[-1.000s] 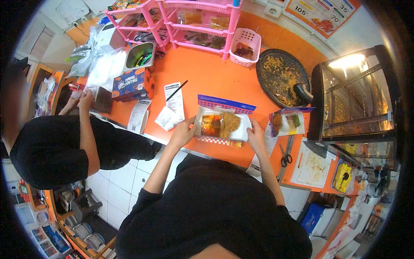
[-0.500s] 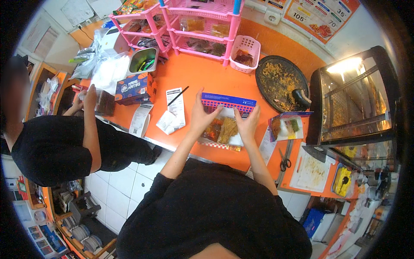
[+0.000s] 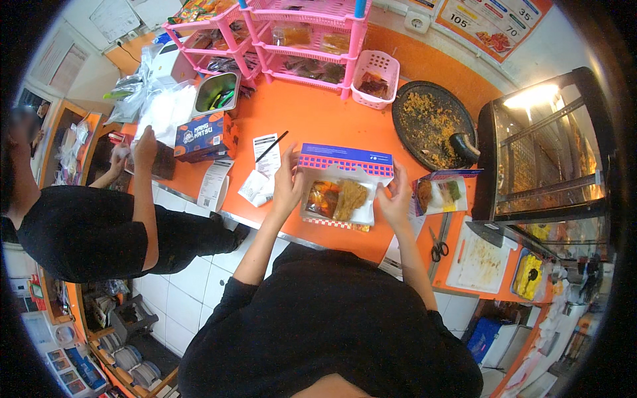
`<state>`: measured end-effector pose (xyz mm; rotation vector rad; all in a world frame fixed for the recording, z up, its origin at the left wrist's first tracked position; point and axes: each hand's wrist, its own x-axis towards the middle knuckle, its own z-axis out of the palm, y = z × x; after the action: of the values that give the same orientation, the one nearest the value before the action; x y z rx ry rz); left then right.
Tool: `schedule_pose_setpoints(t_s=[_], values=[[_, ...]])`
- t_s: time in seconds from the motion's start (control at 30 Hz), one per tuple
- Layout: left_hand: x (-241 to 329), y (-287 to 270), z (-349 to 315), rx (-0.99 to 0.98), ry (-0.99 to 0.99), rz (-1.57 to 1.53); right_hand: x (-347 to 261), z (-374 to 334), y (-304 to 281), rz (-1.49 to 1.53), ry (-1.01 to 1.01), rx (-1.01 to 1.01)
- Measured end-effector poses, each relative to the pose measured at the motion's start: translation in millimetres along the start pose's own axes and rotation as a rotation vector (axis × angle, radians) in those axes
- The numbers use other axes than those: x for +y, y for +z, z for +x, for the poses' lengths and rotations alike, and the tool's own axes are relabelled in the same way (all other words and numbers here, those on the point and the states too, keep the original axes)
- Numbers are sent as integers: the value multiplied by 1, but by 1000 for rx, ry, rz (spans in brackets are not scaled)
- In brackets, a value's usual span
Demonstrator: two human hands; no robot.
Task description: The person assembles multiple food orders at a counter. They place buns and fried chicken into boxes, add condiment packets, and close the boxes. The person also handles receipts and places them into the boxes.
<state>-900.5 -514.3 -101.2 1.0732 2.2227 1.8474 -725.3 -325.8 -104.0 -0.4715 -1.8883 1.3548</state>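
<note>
An open cardboard takeaway box (image 3: 346, 156) in blue, white and pink check sits on the counter before me, its lid raised at the back. Inside lie a piece of fried chicken (image 3: 352, 199) and, to its left, a clear packet of reddish food (image 3: 324, 197). My left hand (image 3: 286, 182) grips the left side of the box near the lid's corner. At the right side, my right hand (image 3: 397, 194) holds the box with bent fingers. Just right of that hand stands a second open box (image 3: 442, 194) with food in it.
Receipts (image 3: 261, 174) and a black pen (image 3: 272, 146) lie left of my hands. A dark round tray (image 3: 434, 126) of crumbs, scissors (image 3: 438, 245), a white cutting board (image 3: 479, 261) and a glass warmer (image 3: 544, 152) are to the right. A co-worker (image 3: 86, 229) stands at left.
My thumbs have come out from the front of the lid, and both hands have moved apart to the box's sides. The lid and the food inside show more fully. The co-worker's hands have shifted slightly.
</note>
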Motion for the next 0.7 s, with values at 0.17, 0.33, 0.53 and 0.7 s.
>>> schedule_pose_setpoints(t_s=[0.17, 0.33, 0.53, 0.7], values=[[-8, -4, 0, -79, 28, 213, 18, -5, -18, -275, 103, -97], [-34, -16, -12, -125, 276, 261, 46, -20, -20, -499, -368, -183], [-28, -46, -27, -518, 393, 697, 53, -25, -56, -661, -575, -560], [3, -41, -39, -564, -100, 483, 17, -32, -67, -525, -303, -752]])
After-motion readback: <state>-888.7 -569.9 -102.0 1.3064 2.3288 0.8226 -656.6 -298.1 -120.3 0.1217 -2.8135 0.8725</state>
